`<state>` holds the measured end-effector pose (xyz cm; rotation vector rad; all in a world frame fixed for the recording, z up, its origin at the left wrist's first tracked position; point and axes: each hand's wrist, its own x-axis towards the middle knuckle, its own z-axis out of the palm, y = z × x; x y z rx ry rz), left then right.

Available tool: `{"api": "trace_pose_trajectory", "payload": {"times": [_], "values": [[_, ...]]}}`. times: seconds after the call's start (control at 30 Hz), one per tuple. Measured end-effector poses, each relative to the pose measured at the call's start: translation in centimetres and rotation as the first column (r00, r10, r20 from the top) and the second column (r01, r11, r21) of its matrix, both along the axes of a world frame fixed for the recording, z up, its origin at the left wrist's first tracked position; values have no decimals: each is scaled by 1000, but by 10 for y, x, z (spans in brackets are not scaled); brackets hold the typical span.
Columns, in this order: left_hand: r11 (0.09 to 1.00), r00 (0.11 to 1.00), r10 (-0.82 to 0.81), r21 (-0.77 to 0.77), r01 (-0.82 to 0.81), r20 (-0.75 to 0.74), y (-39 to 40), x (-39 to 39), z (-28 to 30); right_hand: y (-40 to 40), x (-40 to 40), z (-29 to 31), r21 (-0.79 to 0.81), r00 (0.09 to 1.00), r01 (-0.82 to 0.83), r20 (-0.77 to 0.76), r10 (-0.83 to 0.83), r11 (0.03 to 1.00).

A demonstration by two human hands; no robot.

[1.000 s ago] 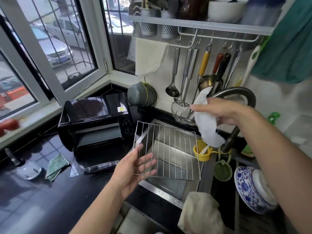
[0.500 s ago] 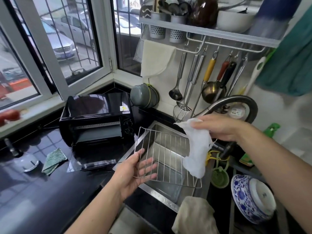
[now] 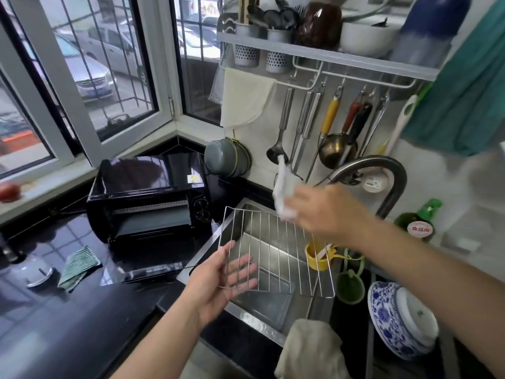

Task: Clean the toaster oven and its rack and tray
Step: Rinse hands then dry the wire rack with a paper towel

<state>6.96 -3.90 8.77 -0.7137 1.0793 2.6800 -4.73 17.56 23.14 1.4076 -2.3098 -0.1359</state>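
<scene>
head view, rack: I had the wire rack (image 3: 276, 253) over the sink (image 3: 246, 214), tilted, so drips would fall in the basin.
left hand: my left hand (image 3: 218, 280) supported the rack's near-left corner from below, fingers spread and nearly straight under the wires, thumb on the edge. A cradle, not a clamp.
right hand: my right hand (image 3: 325, 212) gripped a white cloth (image 3: 282, 187) at the rack's far-right edge, fingers curled round it. Blurred, so exact contact with the wires was unclear; likely a wiping stroke.
tray: what looked like the tray (image 3: 262, 299) lay in the sink bottom, below the rack.
toaster oven: the toaster oven (image 3: 147, 198) sat left of the sink on the black counter (image 3: 68, 324), door down, cavity open.
obstacles: faucet (image 3: 382, 173) arched just behind my right hand; yellow cup (image 3: 318, 257) sat under the rack's right side; hanging utensils (image 3: 328, 124) were on the far wall.
other: green cloth (image 3: 79, 263) near the oven, blue-patterned bowl (image 3: 399, 321) at near right.
</scene>
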Motion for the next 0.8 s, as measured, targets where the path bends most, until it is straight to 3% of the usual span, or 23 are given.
{"api": "trace_pose_trajectory", "payload": {"times": [0.07,0.13,0.2,0.27,0.3,0.33,0.37,0.4,0.5,0.63,0.7,0.8], "values": [[1000,1000,22,16,-22,-16,0,1,2,1,33,-37,286,972,-19,228,-48,958],[1000,999,27,3,-27,-46,-3,2,3,8,54,-55,412,890,35,402,-216,911],[999,998,21,-40,-23,-65,-4,3,5,9,58,-61,166,912,136,365,-188,977],[997,996,14,-78,-20,-84,0,6,7,-5,55,-69,-104,908,339,296,-297,935],[995,995,7,-94,-16,-95,6,8,10,-18,53,-73,-128,823,484,401,-401,866],[994,994,-2,-110,-9,-107,13,9,13,-31,53,-83,-77,682,611,557,-474,788],[992,993,-14,-130,-2,-121,21,10,16,-43,53,-97,14,530,692,669,-521,722],[988,990,-21,-151,0,-137,28,12,19,-52,51,-112,60,450,732,705,-548,679],[973,982,-40,-231,-3,-184,39,15,23,-55,32,-126,-68,499,786,657,-565,615],[972,972,-66,-236,12,-224,43,16,29,-47,-6,-101,-195,516,831,622,-589,521],[968,965,-74,-252,8,-251,47,13,33,-56,-8,-92,-209,530,822,620,-579,529],[961,949,-89,-275,2,-302,49,6,32,-81,17,-95,-229,593,745,658,-464,626]]}}
